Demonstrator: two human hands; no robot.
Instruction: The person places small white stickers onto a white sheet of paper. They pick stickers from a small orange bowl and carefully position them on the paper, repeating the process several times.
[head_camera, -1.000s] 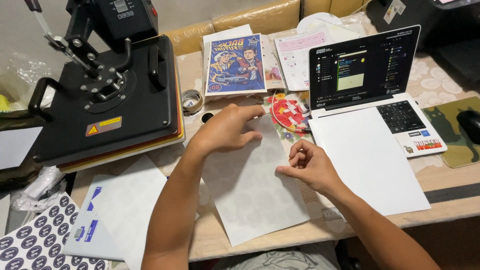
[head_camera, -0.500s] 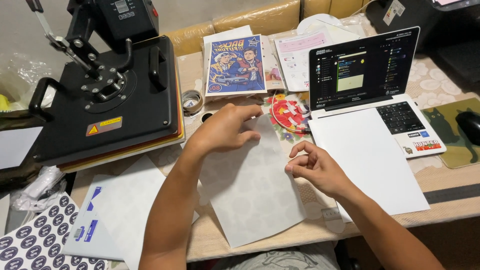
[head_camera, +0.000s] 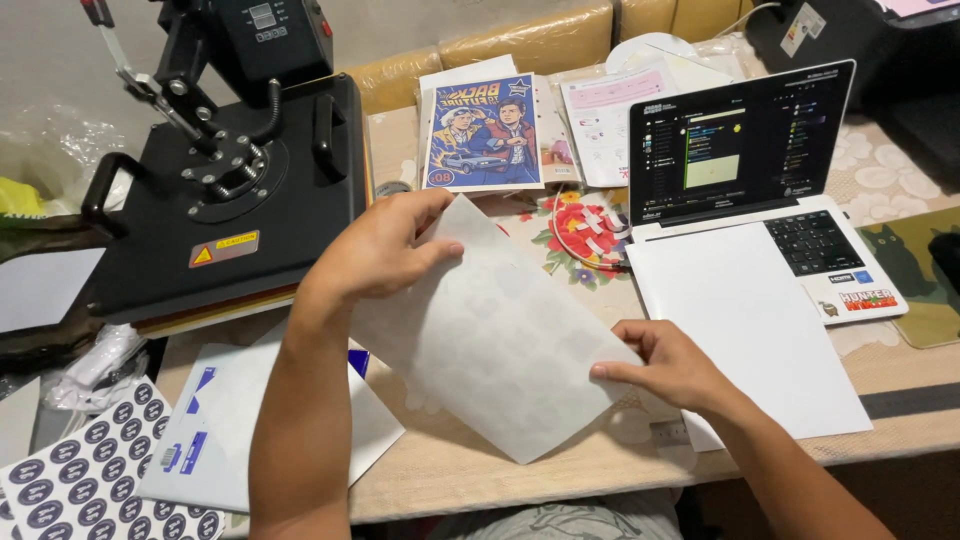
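Observation:
Both my hands hold one white translucent sheet (head_camera: 500, 340) lifted off the table and tilted, faint round shapes showing through it. My left hand (head_camera: 375, 245) pinches its upper left corner between thumb and fingers. My right hand (head_camera: 665, 362) grips its right edge near the lower corner. The sheet hangs over the tabletop (head_camera: 470, 470), between the black heat press (head_camera: 225, 190) and a stack of white paper (head_camera: 750, 320).
An open laptop (head_camera: 745, 150) stands at the right, the paper stack partly on it. A colourful poster print (head_camera: 482, 133) lies behind. A sheet of round black stickers (head_camera: 80, 480) and a white envelope (head_camera: 220, 440) lie at lower left. A red-white cord (head_camera: 585, 225) rests on the floral cloth.
The white sheet lay flat on the table under my hands; both hands have now picked it up and tilted it toward me.

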